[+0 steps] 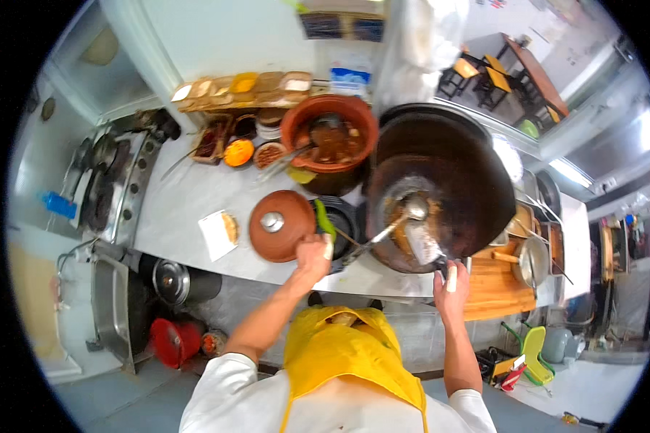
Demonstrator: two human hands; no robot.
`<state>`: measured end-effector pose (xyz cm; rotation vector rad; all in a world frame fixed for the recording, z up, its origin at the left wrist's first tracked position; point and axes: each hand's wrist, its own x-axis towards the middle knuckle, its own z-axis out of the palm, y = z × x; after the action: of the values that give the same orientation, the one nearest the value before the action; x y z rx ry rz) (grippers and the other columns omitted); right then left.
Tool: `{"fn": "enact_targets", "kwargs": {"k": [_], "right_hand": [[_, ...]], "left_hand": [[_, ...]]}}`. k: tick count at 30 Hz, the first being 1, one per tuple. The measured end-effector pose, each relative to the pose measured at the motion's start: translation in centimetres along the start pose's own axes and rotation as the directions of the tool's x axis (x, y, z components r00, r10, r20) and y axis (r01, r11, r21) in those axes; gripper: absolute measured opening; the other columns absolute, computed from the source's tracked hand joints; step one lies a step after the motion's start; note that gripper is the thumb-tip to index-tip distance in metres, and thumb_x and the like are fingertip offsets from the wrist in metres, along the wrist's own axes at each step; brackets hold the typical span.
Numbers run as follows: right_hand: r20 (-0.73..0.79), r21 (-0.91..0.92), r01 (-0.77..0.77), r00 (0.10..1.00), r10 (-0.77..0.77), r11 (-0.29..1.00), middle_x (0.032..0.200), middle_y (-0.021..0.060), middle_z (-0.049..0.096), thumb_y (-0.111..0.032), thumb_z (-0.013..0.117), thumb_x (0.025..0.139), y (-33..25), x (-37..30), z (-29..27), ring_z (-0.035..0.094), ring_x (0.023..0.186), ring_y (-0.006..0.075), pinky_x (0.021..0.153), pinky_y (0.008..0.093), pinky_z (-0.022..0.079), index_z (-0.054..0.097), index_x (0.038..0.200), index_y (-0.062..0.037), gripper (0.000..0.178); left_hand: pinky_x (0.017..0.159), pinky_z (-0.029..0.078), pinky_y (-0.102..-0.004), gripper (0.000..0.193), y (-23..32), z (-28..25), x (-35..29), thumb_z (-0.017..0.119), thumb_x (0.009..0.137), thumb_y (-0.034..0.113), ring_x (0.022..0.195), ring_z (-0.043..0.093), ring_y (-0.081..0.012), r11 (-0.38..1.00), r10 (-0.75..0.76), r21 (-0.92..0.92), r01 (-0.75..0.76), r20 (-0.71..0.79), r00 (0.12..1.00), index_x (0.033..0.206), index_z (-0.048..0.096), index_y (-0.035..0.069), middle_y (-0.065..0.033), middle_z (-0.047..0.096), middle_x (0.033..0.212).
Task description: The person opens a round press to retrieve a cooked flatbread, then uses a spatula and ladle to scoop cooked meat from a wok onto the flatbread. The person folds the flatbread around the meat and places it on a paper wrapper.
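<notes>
My left hand point(312, 257) is closed at the right edge of a brown clay lid point(261, 239) with a silver knob. A slender, curved green thing point(324, 219), like a long pepper, rises from its fingers. My right hand point(451, 286) grips the dark handle of a wide flat-bladed tool point(423, 242), whose blade lies inside a large dark pot point(477, 195). In that pot, brownish residue coats the bottom, and a metal ladle point(416, 207) rests with its handle over the near-left rim. White wrapping shows on a finger of each hand.
A clay pot point(365, 119) of brown stew stands behind, beside bowls of orange point(238, 152) and brown ingredients. Left of the lid lies white paper point(216, 236) with something yellowish. A wooden board point(495, 289) and a metal saucepan point(531, 261) are at right; a stove point(139, 180) stands far left.
</notes>
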<state>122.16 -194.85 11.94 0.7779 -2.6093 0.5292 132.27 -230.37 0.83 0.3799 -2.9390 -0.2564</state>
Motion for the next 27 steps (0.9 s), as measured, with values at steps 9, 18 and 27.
{"fn": "enact_targets", "kwargs": {"k": [9, 18, 27], "right_hand": [[0.619, 0.295, -0.603, 0.712, 0.332, 0.741, 0.09, 0.0282, 0.07, -0.021, 0.07, 0.089, 8.9, -0.6, 1.7, 0.069, 0.085, 0.0494, 0.073, 0.0515, 0.055, 0.059, 0.116, -0.0011, 0.036], [0.546, 0.399, -0.437, 0.82, 0.175, 0.806, 0.089, 0.0298, 0.068, -0.02, 0.064, 0.1, 6.1, -3.2, -1.4, 0.067, 0.085, 0.0507, 0.071, 0.0541, 0.053, 0.049, 0.142, -0.0007, 0.049], [0.483, 0.413, -0.316, 0.871, 0.089, 0.854, 0.105, 0.0314, 0.069, -0.014, 0.061, 0.098, 6.4, -3.3, -2.4, 0.068, 0.089, 0.0509, 0.078, 0.0551, 0.055, 0.049, 0.144, 0.0017, 0.05]], "left_hand": [[0.071, 0.054, -0.0589, 0.046, 2.5, -3.5, 0.3, 0.066, 0.089, 0.012, 0.086, 0.07, -0.0462, 0.937, -0.222, -0.302, 0.177, -0.123, 0.967, 0.129, 0.051, -0.001, -0.0283, 0.07, 0.091], [0.059, 0.05, -0.0264, 0.032, 9.3, -12.9, -8.4, 0.058, 0.102, 0.011, 0.07, 0.061, -0.0106, 0.151, -0.404, -0.968, 0.199, 0.123, 0.906, 0.133, 0.051, 0.005, -0.0094, 0.07, 0.103], [0.062, 0.052, -0.0338, 0.023, 18.5, -1.0, -3.3, 0.059, 0.106, 0.021, 0.071, 0.067, -0.0187, 0.506, -0.259, -0.773, 0.383, 0.287, 0.922, 0.12, 0.057, 0.004, -0.0107, 0.072, 0.093]]}}
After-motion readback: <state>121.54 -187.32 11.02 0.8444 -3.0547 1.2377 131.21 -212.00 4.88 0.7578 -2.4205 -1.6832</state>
